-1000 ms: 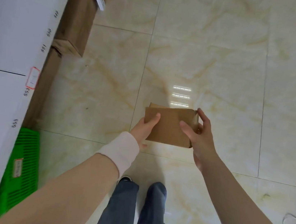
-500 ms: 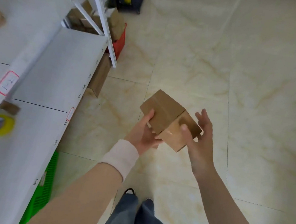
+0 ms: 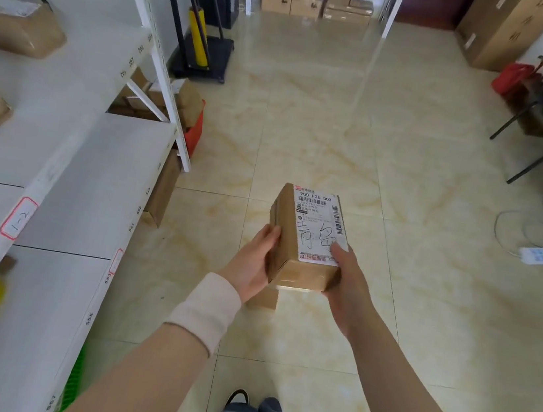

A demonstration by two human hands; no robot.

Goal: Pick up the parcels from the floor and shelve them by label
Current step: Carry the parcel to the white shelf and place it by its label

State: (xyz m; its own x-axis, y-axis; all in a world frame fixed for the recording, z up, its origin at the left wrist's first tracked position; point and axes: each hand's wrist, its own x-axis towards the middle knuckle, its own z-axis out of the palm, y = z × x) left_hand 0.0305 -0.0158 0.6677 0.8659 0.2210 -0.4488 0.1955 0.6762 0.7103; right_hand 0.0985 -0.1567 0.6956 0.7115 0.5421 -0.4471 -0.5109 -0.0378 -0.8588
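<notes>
1. head view: a small brown cardboard parcel (image 3: 307,236) is held in the air above the tiled floor (image 3: 327,109), in front of the person, label side up.
2. its white shipping label (image 3: 319,227) covers most of the top face, printed "900 f26 003", with barcodes and large handwritten black characters.
3. clear tape glints along the parcel's near end and left side.
4. the left hand (image 3: 250,263) grips the parcel's left side, a pale wristband (image 3: 206,309) on that wrist.
5. the right hand (image 3: 348,281) grasps the near right corner, thumb lying on the label.
6. white shelving (image 3: 70,179) stands to the left, with other cardboard boxes (image 3: 20,27) on an upper shelf.
</notes>
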